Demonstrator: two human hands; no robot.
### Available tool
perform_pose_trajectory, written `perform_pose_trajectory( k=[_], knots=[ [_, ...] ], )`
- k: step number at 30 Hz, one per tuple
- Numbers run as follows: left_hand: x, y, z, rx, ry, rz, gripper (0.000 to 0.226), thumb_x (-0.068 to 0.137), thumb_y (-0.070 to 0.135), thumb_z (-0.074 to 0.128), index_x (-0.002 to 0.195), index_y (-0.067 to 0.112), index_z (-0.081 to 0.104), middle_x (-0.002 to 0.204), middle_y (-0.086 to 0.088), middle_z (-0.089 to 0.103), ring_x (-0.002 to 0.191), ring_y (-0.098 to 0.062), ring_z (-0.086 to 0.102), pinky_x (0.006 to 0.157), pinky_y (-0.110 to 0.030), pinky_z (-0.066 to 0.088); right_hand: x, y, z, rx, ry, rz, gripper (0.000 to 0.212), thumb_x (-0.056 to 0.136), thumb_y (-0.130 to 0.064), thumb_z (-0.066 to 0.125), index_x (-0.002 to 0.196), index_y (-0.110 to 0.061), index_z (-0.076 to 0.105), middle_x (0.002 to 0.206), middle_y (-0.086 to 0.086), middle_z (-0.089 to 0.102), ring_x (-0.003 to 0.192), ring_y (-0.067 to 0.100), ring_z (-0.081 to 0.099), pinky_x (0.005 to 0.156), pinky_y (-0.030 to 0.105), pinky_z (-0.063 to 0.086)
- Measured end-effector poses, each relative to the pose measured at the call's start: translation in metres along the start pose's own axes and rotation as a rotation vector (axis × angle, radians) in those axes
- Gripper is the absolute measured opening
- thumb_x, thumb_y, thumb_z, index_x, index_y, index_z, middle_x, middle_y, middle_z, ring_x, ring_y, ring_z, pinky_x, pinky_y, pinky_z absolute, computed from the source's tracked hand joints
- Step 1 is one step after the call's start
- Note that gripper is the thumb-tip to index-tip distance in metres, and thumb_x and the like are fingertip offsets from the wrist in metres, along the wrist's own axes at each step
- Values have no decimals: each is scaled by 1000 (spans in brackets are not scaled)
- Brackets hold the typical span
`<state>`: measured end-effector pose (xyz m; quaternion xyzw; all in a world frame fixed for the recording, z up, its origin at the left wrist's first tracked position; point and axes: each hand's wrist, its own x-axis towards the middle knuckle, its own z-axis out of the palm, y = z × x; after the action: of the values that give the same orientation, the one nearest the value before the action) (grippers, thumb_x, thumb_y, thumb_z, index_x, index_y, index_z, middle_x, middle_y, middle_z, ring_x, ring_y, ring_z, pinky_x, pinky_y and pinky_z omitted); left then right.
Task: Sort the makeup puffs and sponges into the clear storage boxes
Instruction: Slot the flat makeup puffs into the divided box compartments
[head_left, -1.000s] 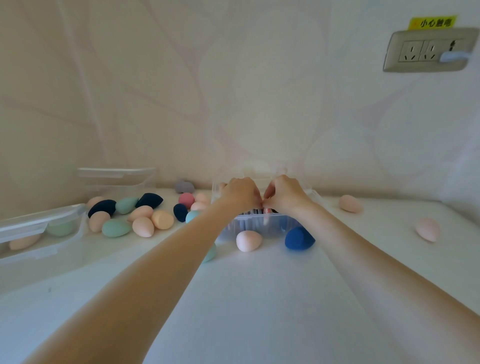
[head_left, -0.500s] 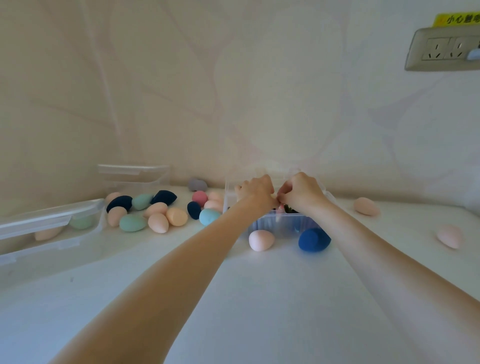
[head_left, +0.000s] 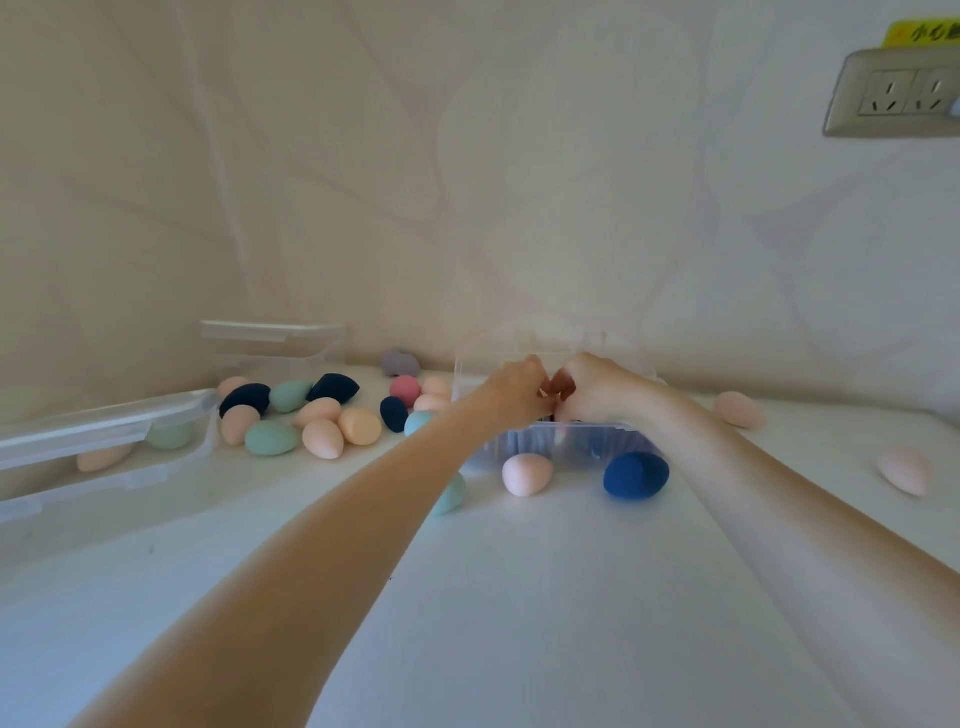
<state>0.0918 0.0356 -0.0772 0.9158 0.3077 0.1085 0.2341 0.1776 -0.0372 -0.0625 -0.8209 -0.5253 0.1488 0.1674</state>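
A clear box stands in the middle of the white table, its lid tipped up behind it and dark blue shapes inside. My left hand and my right hand meet over its opening. Their curled fingertips pinch a small pale item that I cannot make out. In front of the box lie a pink sponge, a dark blue sponge and a teal sponge, the last partly hidden by my left forearm.
A heap of peach, teal, navy and pink sponges lies at the left. A lidded clear box holds two sponges; another clear box stands by the wall. Two peach sponges lie right. A wall socket is upper right.
Both hands stay together over the middle box with fingertips touching. Only the view has shifted a little; no sponge on the table has moved.
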Motion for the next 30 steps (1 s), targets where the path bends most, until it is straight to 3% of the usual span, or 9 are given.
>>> perform_pose_trajectory(
  k=[3, 6, 9, 12, 15, 18, 22, 26, 30],
  knots=[
    [4, 0, -1, -15, 5, -15, 24, 93, 19, 49, 76, 2, 54, 75, -10, 56, 67, -21, 48, 58, -26, 36, 1, -3, 0, -70, 5, 7, 9, 80, -2, 61, 81, -11, 62, 66, -1, 52, 74, 20, 52, 55, 20, 37],
    [8, 4, -4, 48, -19, -18, 45, 94, 15, 46, 51, 9, 32, 52, -3, 33, 49, -14, 29, 48, -23, 23, 4, -4, 2, -113, 9, 1, 21, 81, -3, 63, 62, -10, 56, 60, 0, 49, 58, 12, 46, 52, 18, 34],
    [9, 4, -11, 120, -62, -37, 33, 92, 16, 49, 62, 4, 51, 55, -2, 38, 48, -12, 34, 41, -18, 32, 4, 0, 4, -77, 20, -10, 12, 83, -6, 58, 77, -2, 68, 66, 7, 57, 59, 13, 46, 54, 18, 34],
    [10, -1, -15, 108, -36, 12, 20, 89, 14, 57, 99, 3, 70, 76, -4, 57, 58, -13, 46, 31, -4, 31, -1, 8, -1, 57, 68, -54, 26, 84, -7, 61, 109, -3, 69, 102, 13, 68, 82, 16, 53, 70, 21, 40],
    [11, -2, -12, 162, 37, 50, 22, 87, 15, 59, 104, 10, 72, 103, -7, 69, 79, -14, 52, 53, -6, 41, -5, 10, -5, 138, 132, -85, 25, 84, -8, 65, 108, -5, 70, 111, 10, 68, 92, 17, 56, 78, 22, 38],
    [13, 2, -4, 251, 44, 5, 20, 86, 15, 58, 100, 12, 72, 106, -7, 69, 93, -23, 61, 85, -28, 49, -6, 8, -3, 74, 111, -52, 21, 84, -12, 63, 99, -2, 74, 107, 12, 70, 89, 19, 56, 64, 17, 38],
    [11, 6, 3, 322, 49, -33, 13, 87, 15, 53, 89, 13, 66, 81, -2, 62, 90, -25, 57, 78, -28, 41, -2, 7, 4, -2, 90, -8, 24, 87, -16, 59, 95, 3, 71, 97, 16, 70, 83, 22, 59, 68, 21, 39],
    [6, 7, -1, 338, 60, -10, 22, 91, 17, 47, 100, 11, 66, 108, -7, 66, 105, -26, 58, 81, -29, 33, -1, -5, 4, -127, 137, 13, 22, 92, -11, 49, 90, 3, 67, 62, 2, 50, 68, 20, 51, 59, 23, 38],
    [-3, -4, -13, 278, 172, -27, 28, 91, 16, 43, 103, 13, 69, 107, -7, 67, 101, -28, 62, 75, -29, 40, -2, -18, 8, -104, 296, -25, 23, 90, -3, 45, 86, 3, 67, 79, 15, 66, 73, 27, 57, 73, 35, 49]
  ],
)
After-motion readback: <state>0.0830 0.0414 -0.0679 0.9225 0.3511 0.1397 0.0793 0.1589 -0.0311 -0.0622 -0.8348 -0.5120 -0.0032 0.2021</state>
